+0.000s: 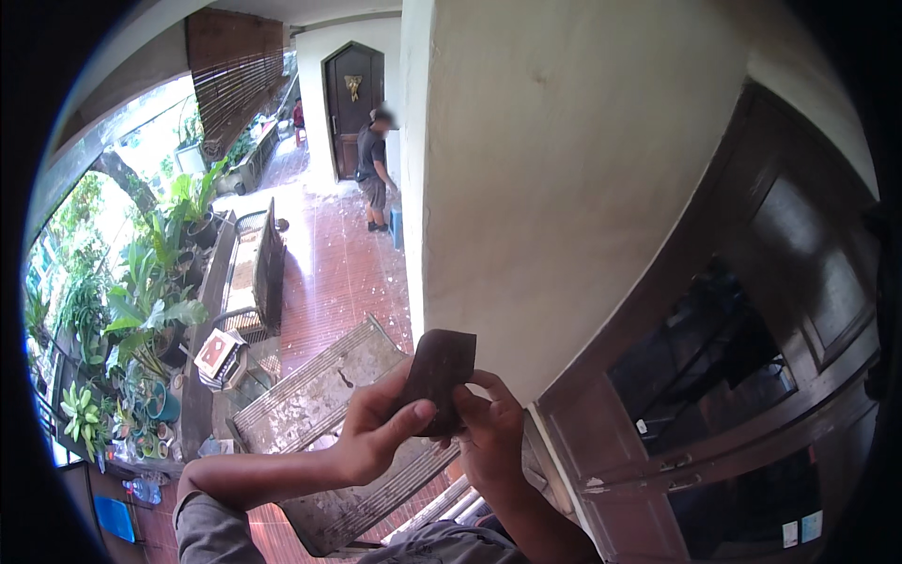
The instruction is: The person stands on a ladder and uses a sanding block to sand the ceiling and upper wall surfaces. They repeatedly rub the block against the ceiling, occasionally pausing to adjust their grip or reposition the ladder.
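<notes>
Both of my hands hold a dark brown, stiff-looking sheet [440,381], perhaps sandpaper, in front of the pale wall corner. My left hand [381,428] grips its left edge, thumb lying across the near face. On the other side, my right hand [489,423] pinches the lower right edge between thumb and bent fingers. The sheet tilts upward, its top corner free above my fingers. Beneath my hands are long ridged planks [315,381], spattered with pale flakes.
A pale wall [564,188] rises close on my right, beside dark brown doors [648,395] with glass panes. Left stand a bench [249,273], a stack of flat boxes [221,357] and potted plants [141,320]. Farther off, a person [373,169] stands beside a blue stool [396,228].
</notes>
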Motion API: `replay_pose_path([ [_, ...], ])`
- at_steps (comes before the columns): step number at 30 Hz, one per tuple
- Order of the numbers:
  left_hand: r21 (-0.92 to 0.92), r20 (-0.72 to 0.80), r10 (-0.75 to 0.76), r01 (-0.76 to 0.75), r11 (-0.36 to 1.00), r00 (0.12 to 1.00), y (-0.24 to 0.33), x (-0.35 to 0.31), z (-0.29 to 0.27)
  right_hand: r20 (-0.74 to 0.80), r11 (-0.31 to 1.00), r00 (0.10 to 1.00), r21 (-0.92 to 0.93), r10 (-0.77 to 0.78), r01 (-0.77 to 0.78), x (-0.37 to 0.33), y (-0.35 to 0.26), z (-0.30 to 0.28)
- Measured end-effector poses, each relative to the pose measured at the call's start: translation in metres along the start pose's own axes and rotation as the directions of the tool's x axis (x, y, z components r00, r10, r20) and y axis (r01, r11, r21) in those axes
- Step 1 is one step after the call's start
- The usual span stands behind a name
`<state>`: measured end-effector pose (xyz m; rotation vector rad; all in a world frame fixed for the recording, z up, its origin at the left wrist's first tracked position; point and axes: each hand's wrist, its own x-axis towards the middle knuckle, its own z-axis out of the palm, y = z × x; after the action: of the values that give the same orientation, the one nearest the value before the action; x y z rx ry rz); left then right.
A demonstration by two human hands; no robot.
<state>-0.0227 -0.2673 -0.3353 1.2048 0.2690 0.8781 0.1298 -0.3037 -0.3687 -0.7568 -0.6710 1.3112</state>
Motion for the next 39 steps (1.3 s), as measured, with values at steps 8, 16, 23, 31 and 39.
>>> replay_pose_path([
  [8,0.412,-0.474,0.225,-0.011,0.911,0.851,0.014,0.039,-0.006,0.064,0.958,0.989,-0.248,-0.13,0.142,0.034,-0.004,-0.011],
  [16,0.702,0.702,0.699,0.036,-0.712,0.14,0.251,0.218,-0.049,0.419,0.487,0.804,-0.644,-0.421,0.59,0.009,0.061,-0.012],
  [23,0.431,0.676,0.564,0.367,-0.825,0.475,0.292,0.285,-0.065,0.583,0.377,0.729,-0.624,-0.358,0.684,-0.001,0.071,-0.025],
  [31,0.3,0.652,0.436,0.317,-0.9,0.62,0.344,0.27,-0.072,0.685,0.44,0.636,-0.478,-0.356,0.761,0.001,0.067,-0.032],
  [39,0.252,0.599,0.384,0.29,-0.923,0.702,0.348,0.266,-0.057,0.759,0.411,0.556,-0.412,-0.34,0.813,0.004,0.068,-0.037],
])
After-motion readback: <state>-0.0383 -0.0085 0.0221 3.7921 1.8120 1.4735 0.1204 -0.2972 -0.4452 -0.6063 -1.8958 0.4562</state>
